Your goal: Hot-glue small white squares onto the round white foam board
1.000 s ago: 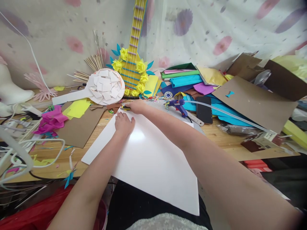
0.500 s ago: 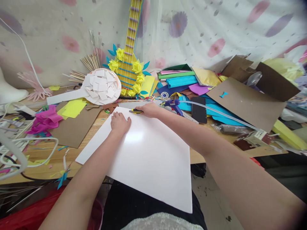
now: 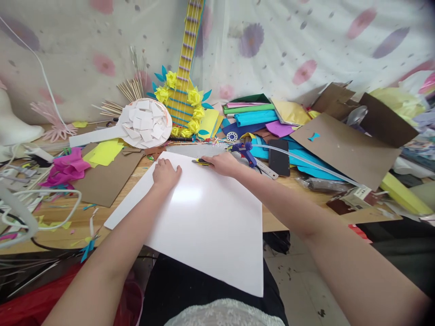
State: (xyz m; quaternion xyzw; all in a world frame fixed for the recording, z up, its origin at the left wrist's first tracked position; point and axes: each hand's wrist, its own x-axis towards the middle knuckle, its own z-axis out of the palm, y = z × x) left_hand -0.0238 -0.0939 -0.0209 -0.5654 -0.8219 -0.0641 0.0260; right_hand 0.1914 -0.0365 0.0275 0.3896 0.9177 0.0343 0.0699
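A large white board [image 3: 207,231] lies on the table and juts over its front edge above my lap. My left hand [image 3: 166,173] rests on the board near its far left corner, fingers spread and pressing down, holding nothing. In my right hand [image 3: 222,164] is a yellow and black utility knife [image 3: 203,161], its tip pointing left over the far part of the board. Whether the blade touches the board is too small to tell. Just past my right hand lies a blue glue gun [image 3: 245,153] with a long clear glue stick.
A yellow paper guitar [image 3: 180,106] with yellow flowers stands against the curtain. Left of it lies a round white piece [image 3: 146,123] covered in paper squares. Brown cardboard [image 3: 108,181], a phone [image 3: 279,157], blue sheets [image 3: 304,158] and white cables [image 3: 73,194] surround the board.
My right hand and the knife have moved slightly right and nearer. My left hand has shifted a little left on the board. The view has shifted slightly too.
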